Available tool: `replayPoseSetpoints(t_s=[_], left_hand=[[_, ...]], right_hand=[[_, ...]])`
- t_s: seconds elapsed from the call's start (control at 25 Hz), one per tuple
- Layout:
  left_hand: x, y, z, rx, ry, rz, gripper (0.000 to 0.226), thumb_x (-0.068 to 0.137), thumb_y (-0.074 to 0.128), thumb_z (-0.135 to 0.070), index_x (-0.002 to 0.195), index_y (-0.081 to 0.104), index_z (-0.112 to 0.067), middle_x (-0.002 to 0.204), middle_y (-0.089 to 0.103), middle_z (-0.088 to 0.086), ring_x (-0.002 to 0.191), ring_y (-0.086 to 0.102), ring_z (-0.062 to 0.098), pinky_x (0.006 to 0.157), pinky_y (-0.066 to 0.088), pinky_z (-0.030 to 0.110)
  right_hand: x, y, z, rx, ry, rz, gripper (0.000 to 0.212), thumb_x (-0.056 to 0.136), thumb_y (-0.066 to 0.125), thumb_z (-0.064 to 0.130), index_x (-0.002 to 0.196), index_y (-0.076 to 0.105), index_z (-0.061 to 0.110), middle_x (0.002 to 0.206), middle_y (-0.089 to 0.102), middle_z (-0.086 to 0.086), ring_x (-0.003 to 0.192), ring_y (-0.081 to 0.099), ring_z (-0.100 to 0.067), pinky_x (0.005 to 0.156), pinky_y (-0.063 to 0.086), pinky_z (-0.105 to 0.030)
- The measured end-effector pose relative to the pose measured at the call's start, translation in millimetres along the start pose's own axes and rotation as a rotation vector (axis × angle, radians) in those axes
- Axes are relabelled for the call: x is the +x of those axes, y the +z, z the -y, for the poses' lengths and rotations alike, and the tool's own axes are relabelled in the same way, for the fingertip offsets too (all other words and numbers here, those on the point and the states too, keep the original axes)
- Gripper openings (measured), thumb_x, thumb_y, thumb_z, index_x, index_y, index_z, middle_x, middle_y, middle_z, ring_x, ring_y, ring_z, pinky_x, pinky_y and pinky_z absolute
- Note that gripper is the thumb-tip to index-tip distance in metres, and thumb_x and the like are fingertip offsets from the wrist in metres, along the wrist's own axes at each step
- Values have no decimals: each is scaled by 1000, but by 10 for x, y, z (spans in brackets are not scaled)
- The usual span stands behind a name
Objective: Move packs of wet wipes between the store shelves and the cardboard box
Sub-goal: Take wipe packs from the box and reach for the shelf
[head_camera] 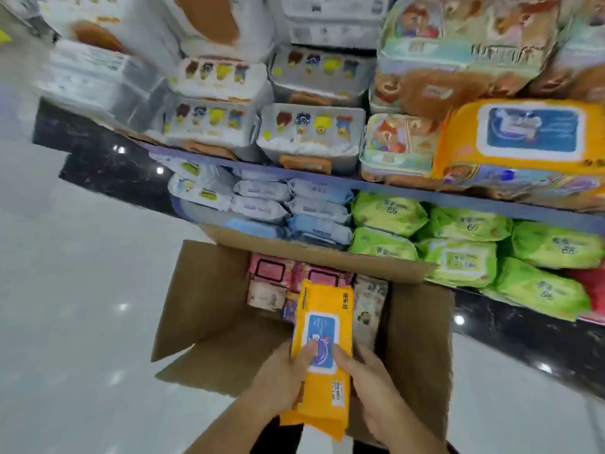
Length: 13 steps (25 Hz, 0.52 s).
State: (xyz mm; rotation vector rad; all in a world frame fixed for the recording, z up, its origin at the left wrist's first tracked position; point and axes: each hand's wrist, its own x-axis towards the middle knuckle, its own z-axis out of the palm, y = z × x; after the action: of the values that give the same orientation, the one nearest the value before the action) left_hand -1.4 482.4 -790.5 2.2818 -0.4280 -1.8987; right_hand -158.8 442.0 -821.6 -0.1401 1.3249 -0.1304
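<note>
Over the open cardboard box [209, 309], both hands clamp one orange wipes pack [322, 352]: left hand [281, 378] curls round its left edge, thumb on the blue lid; right hand [373, 388] pinches its right side.

An orange pack [322, 303] is marked with a blue-and-white label. The cardboard box [203, 306] is plain brown. Pink packs [271, 270] and lime-green packs [465, 253] are seen; blurred white packs [311, 136] seem printed with cartoon figures.
</note>
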Motion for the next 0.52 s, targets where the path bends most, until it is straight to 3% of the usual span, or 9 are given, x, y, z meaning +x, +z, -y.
replayPoseSetpoints(t_s=[0.08,0.24,0.36,0.52], left_hand=[[661,166,94,60,2,65,46,94,50,-70,122,64,-37,109,75,-16,94,73,-1,88,58,22],[1905,680,284,227,55,117,65,88,46,-78,132,62,-32,122,72,-9,108,70,13,100,55,40],[2631,959,366,329,84,156,72,87,43,-83,132,61,-29,127,70,-4,111,68,19,100,55,42],[3067,1195,403,352,90,130,29,104,49,-44,123,62,-26,122,71,2,107,69,22,95,56,39]], right_hand=[[567,-205,-110,45,-36,-97,33,88,75,25,119,66,27,105,78,-6,91,77,-28,88,59,-52],[1661,-662,-300,34,-100,-272,27,96,66,27,123,63,27,106,77,-8,88,76,-29,81,61,-51],[2304,-905,-377,-6,-145,-363,29,100,60,27,128,63,22,109,74,-7,90,75,-28,82,61,-51],[2812,-1046,-418,-58,-237,-493,24,104,51,15,126,58,12,113,69,-10,80,67,-17,55,51,-24]])
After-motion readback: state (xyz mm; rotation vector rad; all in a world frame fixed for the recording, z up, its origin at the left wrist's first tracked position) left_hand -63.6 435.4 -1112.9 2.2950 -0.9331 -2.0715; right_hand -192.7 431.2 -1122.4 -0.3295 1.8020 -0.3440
